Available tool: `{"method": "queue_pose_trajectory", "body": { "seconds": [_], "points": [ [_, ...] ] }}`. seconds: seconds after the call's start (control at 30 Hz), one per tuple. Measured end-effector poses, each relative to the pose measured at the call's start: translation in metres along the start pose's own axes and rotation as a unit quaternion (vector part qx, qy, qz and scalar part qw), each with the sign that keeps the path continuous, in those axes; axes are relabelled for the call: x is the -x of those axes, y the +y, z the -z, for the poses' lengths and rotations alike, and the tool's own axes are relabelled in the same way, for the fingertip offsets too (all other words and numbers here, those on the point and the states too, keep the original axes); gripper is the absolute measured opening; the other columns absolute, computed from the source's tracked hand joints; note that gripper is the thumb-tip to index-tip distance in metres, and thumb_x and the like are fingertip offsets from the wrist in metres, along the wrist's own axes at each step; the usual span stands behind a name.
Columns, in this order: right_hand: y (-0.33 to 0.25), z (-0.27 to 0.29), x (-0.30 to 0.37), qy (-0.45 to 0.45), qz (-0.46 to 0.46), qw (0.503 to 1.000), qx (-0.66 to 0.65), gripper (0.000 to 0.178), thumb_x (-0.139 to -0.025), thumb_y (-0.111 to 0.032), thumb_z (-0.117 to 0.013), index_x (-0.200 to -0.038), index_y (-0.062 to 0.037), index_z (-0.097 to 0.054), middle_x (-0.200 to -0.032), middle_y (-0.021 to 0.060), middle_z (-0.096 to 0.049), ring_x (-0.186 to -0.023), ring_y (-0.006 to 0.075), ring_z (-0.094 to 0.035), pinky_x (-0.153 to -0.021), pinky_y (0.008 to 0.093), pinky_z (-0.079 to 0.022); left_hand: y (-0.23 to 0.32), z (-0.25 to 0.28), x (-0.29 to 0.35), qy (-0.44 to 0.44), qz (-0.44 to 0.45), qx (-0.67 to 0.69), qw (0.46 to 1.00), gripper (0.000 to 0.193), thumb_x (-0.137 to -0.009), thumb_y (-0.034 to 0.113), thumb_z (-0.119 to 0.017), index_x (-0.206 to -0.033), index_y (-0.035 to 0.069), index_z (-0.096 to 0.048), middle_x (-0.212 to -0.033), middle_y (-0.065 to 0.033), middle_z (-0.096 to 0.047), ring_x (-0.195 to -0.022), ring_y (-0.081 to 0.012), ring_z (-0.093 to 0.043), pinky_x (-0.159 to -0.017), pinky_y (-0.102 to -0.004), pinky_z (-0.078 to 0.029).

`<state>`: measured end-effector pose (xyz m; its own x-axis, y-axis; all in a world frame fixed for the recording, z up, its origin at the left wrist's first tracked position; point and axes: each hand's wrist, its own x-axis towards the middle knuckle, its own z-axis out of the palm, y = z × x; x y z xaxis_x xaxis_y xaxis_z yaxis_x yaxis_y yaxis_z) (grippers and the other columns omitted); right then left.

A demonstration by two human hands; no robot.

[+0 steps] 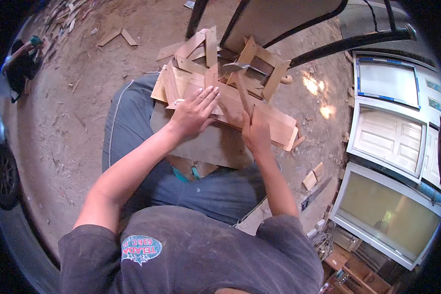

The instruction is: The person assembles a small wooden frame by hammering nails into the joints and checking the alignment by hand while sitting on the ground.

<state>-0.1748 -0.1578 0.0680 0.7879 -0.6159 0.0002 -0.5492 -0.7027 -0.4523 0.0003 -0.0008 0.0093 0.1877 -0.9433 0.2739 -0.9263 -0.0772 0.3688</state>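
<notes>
My right hand (256, 131) is closed around the handle of a hammer (244, 95). The hammer's metal head lies over the wooden pieces ahead of me. My left hand (195, 111) presses with stretched fingers on a light wooden board (196, 86), its fingertips beside a short upright strip (211, 76). A longer board (274, 122) runs to the right under the hammer handle. Behind the hammer stands a small open wooden frame (264, 63). Whether a nail is under the hammer I cannot tell. The wood rests on a grey-brown flat surface (201, 142) over my lap.
A dark metal-framed chair or stand (323, 51) is close beyond the wood. White framed panels (387, 137) line the right side. Small wood blocks (312, 176) and a handsaw-like strip (316, 194) lie on the dirt floor. At far left are another person (20, 68) and a vehicle wheel (4, 169).
</notes>
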Motion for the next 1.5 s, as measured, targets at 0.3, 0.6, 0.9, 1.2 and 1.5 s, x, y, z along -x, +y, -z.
{"method": "queue_pose_trajectory", "body": {
  "seconds": [0.3,0.6,0.9,1.2,1.5],
  "points": [
    [-0.004,-0.003,-0.009,-0.044,0.009,0.999,0.017,0.025,-0.103,-0.025,-0.058,-0.102,-0.0005,-0.056,-0.088,0.0289,-0.065,-0.083,0.0497,-0.064,-0.071,0.0586,-0.051,-0.003,-0.005,-0.002,0.009,-0.008,0.003,1.0,0.075,-0.083,0.033,-0.076,-0.145,-0.003,-0.051,-0.158,-0.0192,-0.046,-0.15,-0.0321,-0.04,-0.124,-0.0456,-0.033],
    [-0.001,-0.002,-0.002,-0.03,0.013,0.999,0.03,0.026,-0.104,-0.026,-0.057,-0.103,-0.0004,-0.055,-0.089,0.0282,-0.064,-0.085,0.0507,-0.064,-0.072,0.0578,-0.051,0.001,-0.001,-0.001,0.006,-0.007,0.006,1.0,0.074,-0.082,0.032,-0.077,-0.143,-0.003,-0.053,-0.158,-0.0196,-0.046,-0.149,-0.0326,-0.04,-0.124,-0.0456,-0.032],
    [-0.017,0.058,0.049,-0.003,-0.154,0.983,-0.096,0.035,-0.106,-0.034,-0.054,-0.109,0.0005,-0.058,-0.084,0.0269,-0.065,-0.082,0.0499,-0.063,-0.072,0.0534,-0.049,-0.001,-0.008,0.001,0.018,-0.026,-0.005,0.999,0.07,-0.082,0.032,-0.078,-0.14,0.0,-0.057,-0.156,-0.0153,-0.049,-0.148,-0.03,-0.042,-0.123,-0.0454,-0.033],
    [0.014,0.06,0.151,0.077,-0.29,0.936,-0.182,0.04,-0.104,-0.038,-0.056,-0.104,0.0022,-0.061,-0.08,0.0266,-0.063,-0.075,0.0442,-0.064,-0.07,0.0493,-0.049,-0.009,0.039,-0.016,0.158,0.041,0.139,0.977,0.041,-0.093,0.014,-0.071,-0.132,0.003,-0.063,-0.124,-0.0195,-0.07,-0.113,-0.0362,-0.067,-0.097,-0.0449,-0.052],
    [-0.01,0.048,0.17,0.117,-0.247,0.948,-0.165,0.04,-0.104,-0.038,-0.057,-0.102,0.0019,-0.061,-0.085,0.0307,-0.066,-0.087,0.0526,-0.065,-0.072,0.0543,-0.049,-0.067,0.085,-0.021,0.386,0.256,0.348,0.815,0.042,-0.113,0.038,-0.045,-0.115,0.0,-0.062,-0.092,-0.0081,-0.064,-0.084,-0.0167,-0.061,-0.076,-0.0337,-0.052]
  ]
}}
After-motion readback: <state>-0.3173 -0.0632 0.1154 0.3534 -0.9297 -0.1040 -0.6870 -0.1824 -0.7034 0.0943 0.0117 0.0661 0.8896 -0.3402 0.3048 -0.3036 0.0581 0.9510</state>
